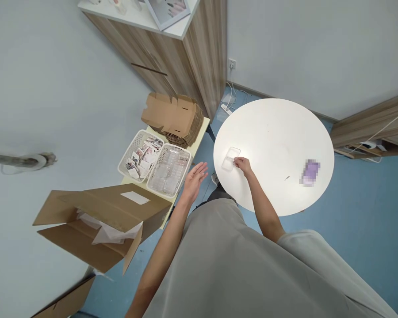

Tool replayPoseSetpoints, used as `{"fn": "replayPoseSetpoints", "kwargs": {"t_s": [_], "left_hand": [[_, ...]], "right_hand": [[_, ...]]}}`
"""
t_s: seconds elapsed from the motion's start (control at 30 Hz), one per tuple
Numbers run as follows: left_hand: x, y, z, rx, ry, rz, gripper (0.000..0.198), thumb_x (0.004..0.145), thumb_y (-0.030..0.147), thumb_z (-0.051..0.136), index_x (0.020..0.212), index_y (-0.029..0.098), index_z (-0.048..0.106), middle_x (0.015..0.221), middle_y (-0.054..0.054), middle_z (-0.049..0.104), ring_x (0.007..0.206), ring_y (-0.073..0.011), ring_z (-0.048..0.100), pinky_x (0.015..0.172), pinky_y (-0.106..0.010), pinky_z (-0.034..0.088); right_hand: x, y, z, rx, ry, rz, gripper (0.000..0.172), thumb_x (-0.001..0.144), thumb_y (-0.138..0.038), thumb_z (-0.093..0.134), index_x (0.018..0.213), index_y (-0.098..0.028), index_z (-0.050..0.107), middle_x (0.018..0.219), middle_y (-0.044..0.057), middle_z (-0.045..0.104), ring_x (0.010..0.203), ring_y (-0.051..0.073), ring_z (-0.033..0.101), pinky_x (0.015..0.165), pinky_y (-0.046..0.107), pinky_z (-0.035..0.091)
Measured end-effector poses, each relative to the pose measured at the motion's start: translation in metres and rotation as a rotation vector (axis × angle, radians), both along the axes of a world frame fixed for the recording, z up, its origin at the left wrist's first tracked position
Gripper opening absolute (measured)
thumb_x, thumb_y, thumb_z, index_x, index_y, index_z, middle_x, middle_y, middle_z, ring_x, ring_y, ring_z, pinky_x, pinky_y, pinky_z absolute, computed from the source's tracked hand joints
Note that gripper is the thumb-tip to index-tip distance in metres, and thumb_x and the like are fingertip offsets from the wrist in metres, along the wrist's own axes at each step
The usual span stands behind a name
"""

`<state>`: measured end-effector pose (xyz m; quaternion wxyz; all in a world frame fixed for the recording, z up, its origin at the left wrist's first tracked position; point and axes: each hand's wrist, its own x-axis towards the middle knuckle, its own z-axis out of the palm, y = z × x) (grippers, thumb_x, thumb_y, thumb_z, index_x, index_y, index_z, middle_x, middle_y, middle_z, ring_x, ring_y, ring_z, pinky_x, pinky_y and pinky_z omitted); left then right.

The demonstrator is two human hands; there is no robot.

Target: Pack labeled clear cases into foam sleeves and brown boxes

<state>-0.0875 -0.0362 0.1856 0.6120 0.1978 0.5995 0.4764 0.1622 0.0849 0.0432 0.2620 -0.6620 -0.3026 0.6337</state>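
My right hand (243,165) pinches the edge of a clear plastic case (227,164) that lies opened out at the left side of the round white table (275,128). With its fingers stretched out, my left hand (195,179) hangs in the air between the two tables and holds nothing. Nearest to it is a white basket (188,160) filled with stacked clear plastic cases (169,170). Beside that, another white basket (122,167) holds loose printed paper cards (145,157).
Folded flat cardboard boxes (172,115) are piled behind the baskets on a pale yellow side table (201,134). An open carton (106,203) with white wrapping inside stands at the near left. A blurred purple object (310,172) lies on the round table's right. A wooden cabinet (192,66) stands behind.
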Motion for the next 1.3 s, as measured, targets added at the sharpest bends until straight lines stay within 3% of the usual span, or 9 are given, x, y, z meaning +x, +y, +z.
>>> {"fn": "replayPoseSetpoints", "kwargs": {"t_s": [0.17,0.37,0.53,0.7,0.83,1.03,1.17,1.3], "left_hand": [[-0.010,0.008,-0.010,-0.047,-0.005,0.082,0.060,0.087,0.037,0.082,0.144,0.022,0.071,0.167,-0.018,0.062,0.160,-0.0356,0.056,0.134,-0.057,0.045],[-0.018,0.007,-0.020,-0.066,-0.005,0.171,0.061,0.088,0.040,0.083,0.144,0.021,0.072,0.164,-0.019,0.065,0.159,-0.0363,0.056,0.134,-0.060,0.044],[-0.018,-0.001,-0.025,-0.069,-0.062,0.269,0.057,0.086,0.039,0.084,0.140,0.023,0.074,0.161,-0.016,0.068,0.154,-0.0337,0.062,0.133,-0.057,0.046],[-0.018,-0.013,-0.028,-0.033,-0.088,0.429,0.054,0.086,0.041,0.084,0.136,0.022,0.074,0.159,-0.017,0.069,0.150,-0.0334,0.064,0.131,-0.058,0.047],[-0.023,-0.024,-0.026,0.004,-0.113,0.575,0.053,0.087,0.044,0.083,0.134,0.021,0.074,0.158,-0.017,0.070,0.147,-0.0327,0.067,0.131,-0.057,0.048],[-0.042,-0.043,-0.019,0.065,-0.102,0.703,0.057,0.091,0.048,0.081,0.140,0.022,0.072,0.161,-0.018,0.067,0.153,-0.0358,0.062,0.131,-0.059,0.046],[-0.056,-0.053,-0.008,0.095,-0.108,0.817,0.055,0.088,0.047,0.085,0.137,0.024,0.073,0.159,-0.015,0.069,0.151,-0.0351,0.064,0.131,-0.058,0.047],[-0.074,-0.062,0.005,0.112,-0.097,0.924,0.052,0.087,0.043,0.087,0.134,0.025,0.075,0.156,-0.014,0.071,0.149,-0.0352,0.065,0.131,-0.058,0.045]], "right_hand": [[0.004,0.008,-0.027,-0.025,-0.139,0.037,0.014,0.078,-0.030,0.074,0.085,-0.017,0.074,0.081,0.003,0.078,0.082,0.018,0.066,0.087,0.033,0.058],[0.008,0.009,-0.035,-0.032,-0.305,0.122,0.022,0.079,-0.035,0.070,0.090,-0.017,0.076,0.088,0.006,0.081,0.089,0.021,0.068,0.086,0.032,0.056],[0.011,0.015,-0.022,-0.031,-0.480,0.196,0.022,0.081,-0.038,0.073,0.090,-0.019,0.078,0.095,0.011,0.083,0.098,0.027,0.073,0.089,0.036,0.056],[-0.009,0.034,0.016,0.061,-0.632,0.312,0.031,0.089,-0.038,0.071,0.108,-0.016,0.080,0.119,0.019,0.083,0.114,0.032,0.076,0.102,0.040,0.056],[-0.071,0.053,0.055,0.308,-0.566,0.503,0.039,0.094,-0.042,0.072,0.121,-0.014,0.080,0.119,0.018,0.084,0.108,0.031,0.078,0.106,0.041,0.055],[-0.211,0.071,0.097,0.643,-0.354,0.797,0.041,0.097,-0.046,0.073,0.123,-0.015,0.079,0.117,0.015,0.083,0.098,0.029,0.075,0.107,0.044,0.056],[-0.304,0.070,0.105,0.798,-0.290,1.044,0.037,0.101,-0.045,0.072,0.123,-0.017,0.080,0.117,0.012,0.083,0.103,0.027,0.074,0.109,0.043,0.056],[-0.387,0.062,0.097,0.821,-0.395,1.325,0.033,0.104,-0.036,0.072,0.129,-0.017,0.079,0.125,0.012,0.082,0.118,0.028,0.075,0.112,0.041,0.055]]}}
